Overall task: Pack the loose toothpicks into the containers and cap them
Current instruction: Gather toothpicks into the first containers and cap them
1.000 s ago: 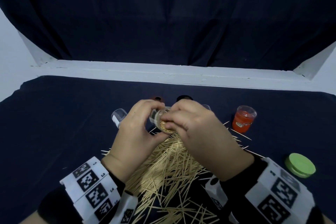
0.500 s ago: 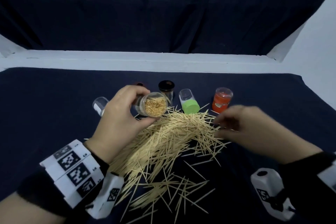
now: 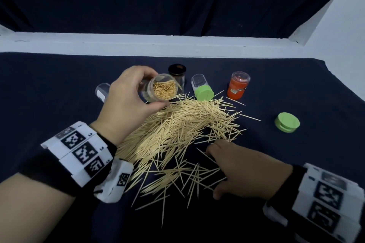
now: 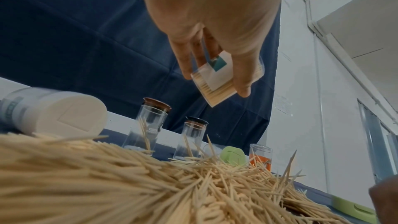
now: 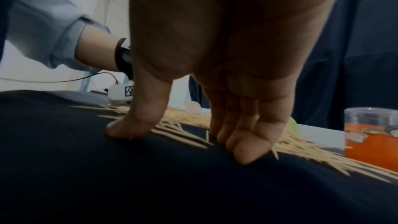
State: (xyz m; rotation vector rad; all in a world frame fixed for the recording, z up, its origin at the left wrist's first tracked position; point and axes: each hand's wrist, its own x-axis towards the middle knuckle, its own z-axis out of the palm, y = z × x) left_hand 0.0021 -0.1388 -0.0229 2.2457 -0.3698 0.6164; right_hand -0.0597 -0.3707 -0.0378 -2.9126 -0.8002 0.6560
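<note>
My left hand [image 3: 150, 89] grips a clear container [image 3: 162, 89] packed with toothpicks, held tilted above the pile with its uncapped mouth facing me. The left wrist view shows its labelled side [image 4: 217, 77] between the fingers and thumb of that hand [image 4: 215, 82]. A big heap of loose toothpicks [image 3: 177, 128] covers the middle of the dark cloth. My right hand [image 3: 213, 172] is at the heap's near right edge. Its fingers point down with the tips on the cloth, and the thumb [image 5: 131, 125] presses on scattered toothpicks [image 5: 301, 149].
Behind the heap stand a black-capped clear jar [image 3: 177, 74] and an orange container [image 3: 238, 86]. A clear container with a green cap [image 3: 202, 89] lies between them. Another clear container [image 3: 102, 91] lies left of my hand. A loose green cap [image 3: 287, 122] sits at the right.
My right hand left the container's mouth, swung right, then came down to the near right edge of the heap. The left hand turned the container's mouth toward me.
</note>
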